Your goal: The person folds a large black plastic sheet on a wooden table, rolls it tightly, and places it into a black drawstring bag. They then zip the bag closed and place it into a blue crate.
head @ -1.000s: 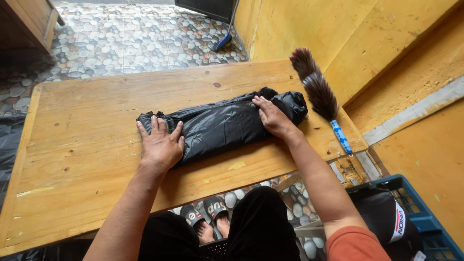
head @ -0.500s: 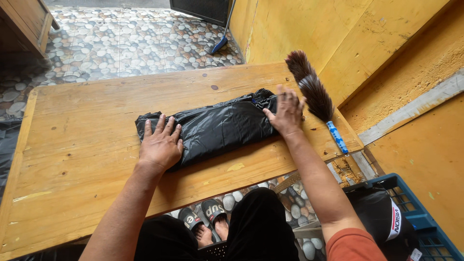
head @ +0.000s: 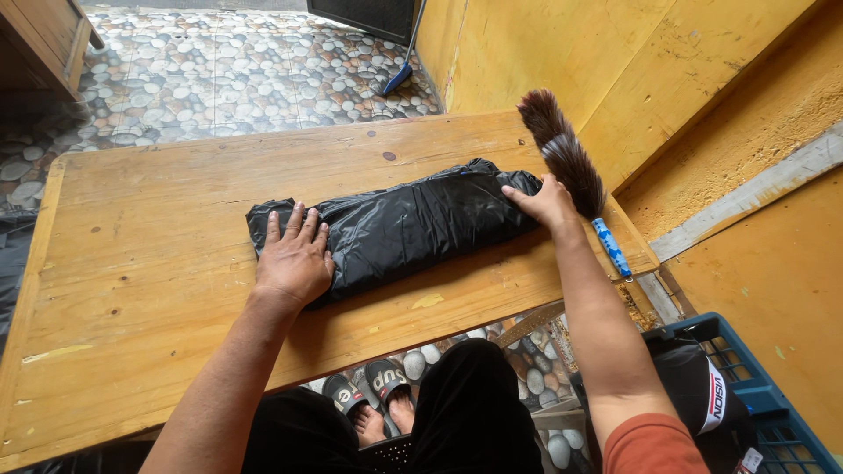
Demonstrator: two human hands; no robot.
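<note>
Black plastic, thin and glossy: a folded bag bundle (head: 399, 226) lies lengthwise on the wooden table (head: 158, 351), a little toward the table's far right corner.

Head view, only view available.

Hands. Left hand (head: 294, 259) lies flat, fingers spread wide, palm down on the bundle's left end. Right hand (head: 546, 202) is open too, fingers extended, pressing the bundle's right end. Neither hand closes around anything; both rest on top.

Handling, judged from the look. The film is creased and wrinkled all over, so it reads as soft, limp and very light. The sheen suggests it is slippery against itself and on the smooth wood; layers would likely slide or spring open if released. Not fragile, though it could snag or tear on a rough edge. Best hold appears to be at the two ends, where the hands are, or pinched across the thick folded middle.

Around the bundle. A feather duster (head: 566, 162) with dark brown plumes and a blue patterned handle lies just right of the bundle, close by the right hand, handle reaching the table's right edge. Below and right of the table, a blue plastic crate (head: 781, 421) holds a black bag or cap bearing a white and red label patch. Beyond the table's far edge, pebble-pattern floor (head: 219, 79) and yellow walls (head: 562, 53); no signs seen.
</note>
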